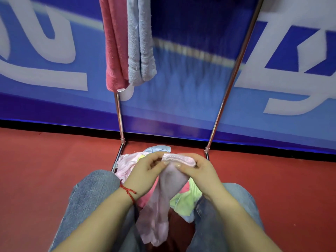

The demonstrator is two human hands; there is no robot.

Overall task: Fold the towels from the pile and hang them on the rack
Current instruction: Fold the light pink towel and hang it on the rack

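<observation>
Item: pink towel (160,200), held up over the pile (183,199), its top edge gathered into a short band and the rest hanging in a narrow drape toward the person's lap. Left hand (143,171), just left of the towel's top edge: fingers curled, tips pinching that end of the band. Right hand (198,170), just right of the same edge: thumb and fingers clamped on the other end. The two hands sit close together, which suggests the top corners are being matched so the cloth falls doubled lengthwise; this reads as the folding step, with hanging not yet done. Pile: on the red floor (45,170) below the towel, between the person's knees, showing pale pink, yellow-green, light blue and a deeper pink piece, loosely heaped; several towels appear to remain. Rack (119,113): chrome uprights rising beyond the pile, its feet flanking the pile's far side, so the person can likely reach it without shifting. Red towel (114,51) and blue towel (141,48): hung folded side by side near the rack's left upright, touching; the stretch toward the right upright is bare, probably the next hanging place. Blue banner (181,88) stands behind the rack. A red cord (128,190) circles the left wrist.
</observation>
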